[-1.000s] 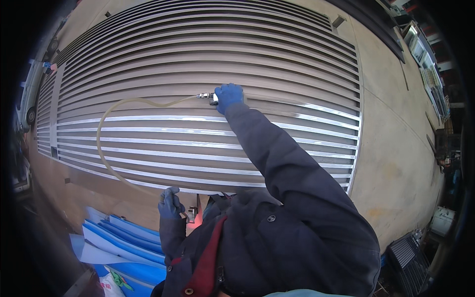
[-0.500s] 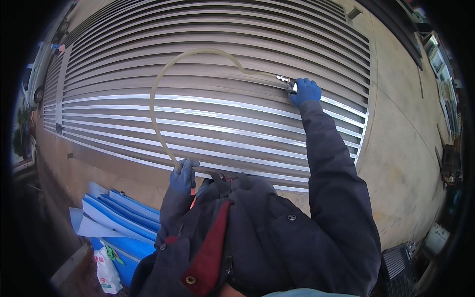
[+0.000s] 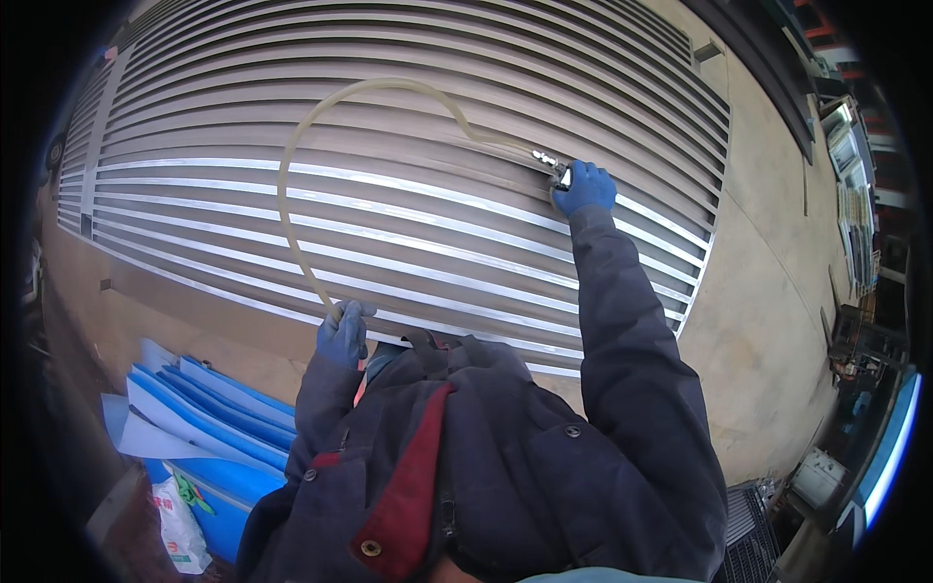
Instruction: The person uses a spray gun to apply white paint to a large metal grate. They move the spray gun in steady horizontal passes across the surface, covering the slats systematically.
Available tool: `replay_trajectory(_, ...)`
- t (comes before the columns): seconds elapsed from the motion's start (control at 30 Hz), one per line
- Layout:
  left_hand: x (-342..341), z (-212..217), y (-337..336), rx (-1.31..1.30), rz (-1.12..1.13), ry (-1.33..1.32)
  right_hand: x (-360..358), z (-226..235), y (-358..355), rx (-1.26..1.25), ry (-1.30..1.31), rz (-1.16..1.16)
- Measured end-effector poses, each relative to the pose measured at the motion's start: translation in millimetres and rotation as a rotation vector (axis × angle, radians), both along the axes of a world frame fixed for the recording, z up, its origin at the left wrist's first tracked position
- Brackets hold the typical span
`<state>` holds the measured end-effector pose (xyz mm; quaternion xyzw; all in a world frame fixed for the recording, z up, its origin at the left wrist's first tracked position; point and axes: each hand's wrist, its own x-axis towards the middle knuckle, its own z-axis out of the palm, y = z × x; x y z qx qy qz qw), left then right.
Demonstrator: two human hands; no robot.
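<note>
Floor's just tan concrete (image 3: 763, 340), with a thin dark seam (image 3: 768, 244) running across the right side and soft, even light on it. Near left there's a pile of blue and white sheets (image 3: 219, 413) with a white plastic bag (image 3: 182, 532) beside it. Far right, framed panes (image 3: 852, 189) are bunched up near a long dark beam (image 3: 775, 68). Near right: a whitish container (image 3: 818, 476), black grating (image 3: 750, 534), and a bright bluish-white strip (image 3: 895, 447) at the edge.
</note>
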<state>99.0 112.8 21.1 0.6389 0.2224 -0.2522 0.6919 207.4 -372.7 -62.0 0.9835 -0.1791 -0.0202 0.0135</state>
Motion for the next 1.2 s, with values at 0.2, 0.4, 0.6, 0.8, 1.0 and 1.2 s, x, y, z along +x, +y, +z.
replay_trajectory(0.2,0,-7,43,0.042,0.141,-0.048,76,8,116,0.043,0.111,0.094)
replay_trajectory(0.4,-2,-14,69,0.098,0.156,-0.110,117,2,179,0.079,0.053,0.193)
replay_trajectory(0.6,1,-4,45,0.081,0.112,-0.071,92,10,121,0.076,0.123,0.041)
replay_trajectory(0.8,13,8,-3,0.034,-0.049,0.007,18,14,-6,0.020,0.146,-0.212)
replay_trajectory(1.0,17,17,-16,-0.007,-0.194,0.039,-32,20,-76,-0.013,0.133,-0.419)
replay_trajectory(1.2,16,11,-4,0.024,-0.139,0.050,4,8,-14,-0.024,0.121,-0.265)
